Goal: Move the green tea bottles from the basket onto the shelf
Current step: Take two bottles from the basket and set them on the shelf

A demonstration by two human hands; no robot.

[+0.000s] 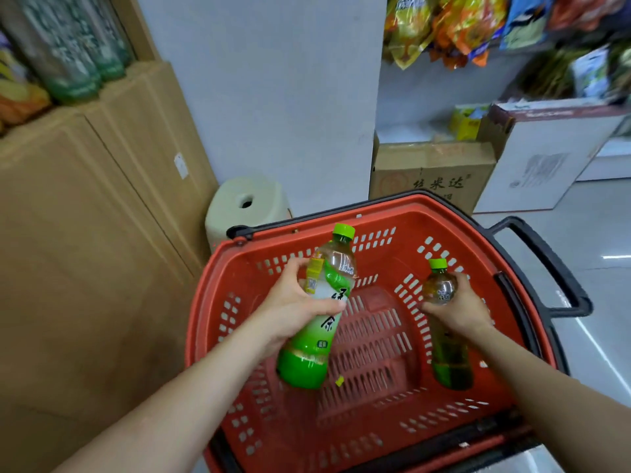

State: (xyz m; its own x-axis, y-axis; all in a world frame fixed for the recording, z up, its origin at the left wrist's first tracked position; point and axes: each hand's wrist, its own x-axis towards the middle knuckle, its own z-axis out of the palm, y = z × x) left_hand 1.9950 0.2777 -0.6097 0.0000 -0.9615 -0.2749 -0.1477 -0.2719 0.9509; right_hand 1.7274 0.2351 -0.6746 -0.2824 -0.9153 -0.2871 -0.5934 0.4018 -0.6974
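Observation:
A red plastic basket (pixel 211 302) with black handles stands on the floor below me. My left hand (pixel 290 305) grips a green tea bottle (pixel 317 349) with a green cap and green-white label, held tilted above the basket's left half. My right hand (pixel 461 308) grips a second green tea bottle (pixel 450 367) around its upper part, over the basket's right half. Apart from a small yellow scrap (pixel 339 381), the basket floor looks bare. More green bottles (pixel 78 63) stand blurred on a shelf at the upper left.
Tall cardboard boxes (pixel 85 233) fill the left side. A pale plastic stool (pixel 246 203) stands behind the basket by a white pillar. Cardboard boxes (pixel 433 172) sit on the floor at the right, with snack bags (pixel 444 25) on shelves above.

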